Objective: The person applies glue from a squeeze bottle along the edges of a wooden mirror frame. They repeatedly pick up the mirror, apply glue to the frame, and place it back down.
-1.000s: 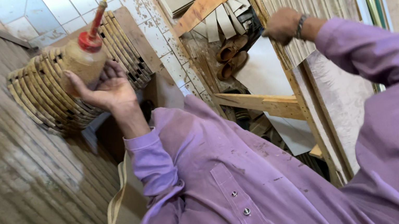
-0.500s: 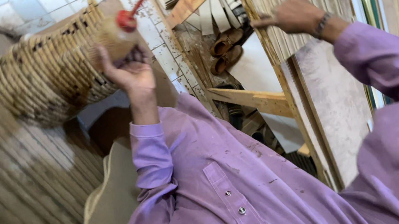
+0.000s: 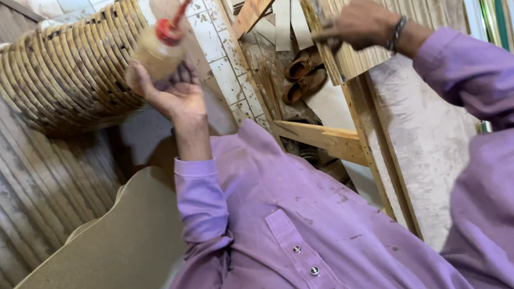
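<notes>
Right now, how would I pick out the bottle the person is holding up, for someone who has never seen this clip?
Find the big woven cane basket at upper left. Just to its right, the left hand holds a small squeeze bottle raised in its grip. It is tan and dusty, and its red cap with a thin red nozzle is the only red thing nearby.

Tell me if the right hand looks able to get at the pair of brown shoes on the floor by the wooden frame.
Probably yes. The right hand pinches the edge of the slatted panel, and the brown shoes lie just beside it with nothing between them. The hand would have to let go of the panel first.
</notes>
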